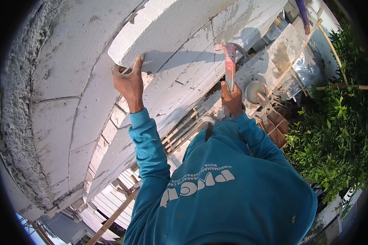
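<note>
My left hand grips the near end of a white lightweight concrete block, with the thumb at one side and the other fingers curled under its lower edge. This block sits along the wall of similar pale blocks, its far end beyond the top of the picture. To the right, my right hand is closed round a hammer, held upright, with worn red paint and a curved dark claw pointing right. The hammer is apart from the block.
Below on the right stands a round bucket with greyish contents, beside a board and bamboo poles. A co-worker's hand shows at the top right. Leafy bushes fill the right side.
</note>
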`<state>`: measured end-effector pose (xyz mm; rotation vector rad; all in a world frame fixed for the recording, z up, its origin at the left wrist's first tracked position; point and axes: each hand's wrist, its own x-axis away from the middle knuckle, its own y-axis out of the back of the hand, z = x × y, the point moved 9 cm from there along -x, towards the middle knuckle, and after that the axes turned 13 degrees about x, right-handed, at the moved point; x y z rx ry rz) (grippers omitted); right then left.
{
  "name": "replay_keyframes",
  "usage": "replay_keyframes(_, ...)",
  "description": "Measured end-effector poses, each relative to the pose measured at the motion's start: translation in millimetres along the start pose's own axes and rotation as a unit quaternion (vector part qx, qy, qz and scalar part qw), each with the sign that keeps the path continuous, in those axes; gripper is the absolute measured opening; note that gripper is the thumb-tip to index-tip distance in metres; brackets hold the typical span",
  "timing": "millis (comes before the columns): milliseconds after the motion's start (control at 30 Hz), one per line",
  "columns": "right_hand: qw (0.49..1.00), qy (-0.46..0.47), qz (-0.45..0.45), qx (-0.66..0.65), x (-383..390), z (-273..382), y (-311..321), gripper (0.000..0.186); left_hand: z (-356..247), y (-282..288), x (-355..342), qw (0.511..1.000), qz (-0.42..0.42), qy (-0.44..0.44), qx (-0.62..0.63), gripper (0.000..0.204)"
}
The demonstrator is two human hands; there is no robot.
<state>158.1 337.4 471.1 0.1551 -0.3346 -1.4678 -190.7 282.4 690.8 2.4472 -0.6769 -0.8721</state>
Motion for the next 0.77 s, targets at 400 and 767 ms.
replay_keyframes(400,0.989,-0.045,0.009,-0.142,-0.7,4.0,-14.1,0.028,-14.5,8.0,-7.5,0.998,0.037,0.029,-0.044,0.080)
replay_keyframes(767,0.802,0.058,0.103,-0.585,-63.1,88.5,-53.3,0.032,-23.6,18.4,-9.4,0.998,0.005,0.009,-0.062,0.084)
